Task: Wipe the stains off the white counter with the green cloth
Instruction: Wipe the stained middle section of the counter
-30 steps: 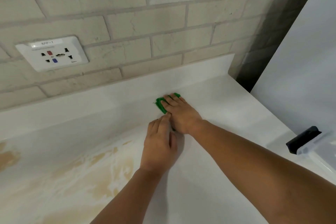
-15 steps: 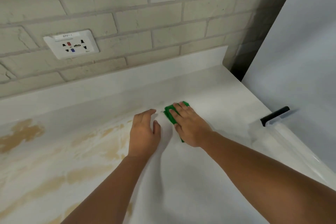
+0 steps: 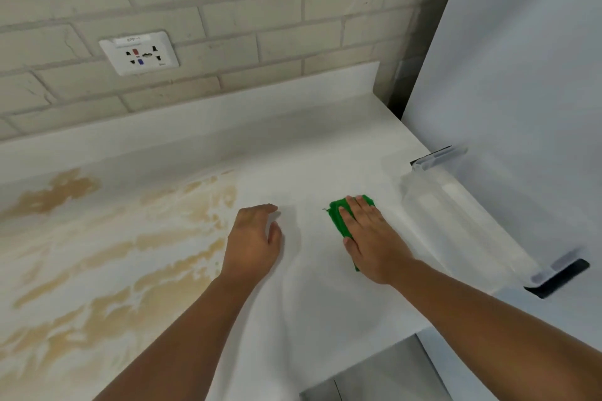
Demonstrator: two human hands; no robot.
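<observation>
Hands [image 3: 252,244] wider apart — cloth [image 3: 337,215] under right [image 3: 371,241]

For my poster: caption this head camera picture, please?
Right hand presses green cloth on white counter; brown stains lie beside left hand.

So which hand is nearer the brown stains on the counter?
Left. The left hand sits at the right edge of the stains; the right hand presses the green cloth farther right, on unstained counter.

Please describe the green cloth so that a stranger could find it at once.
Start at the white counter under the brick wall. On its unstained right part, the right hand lies flat on the green cloth. Nothing else here is green.
</observation>
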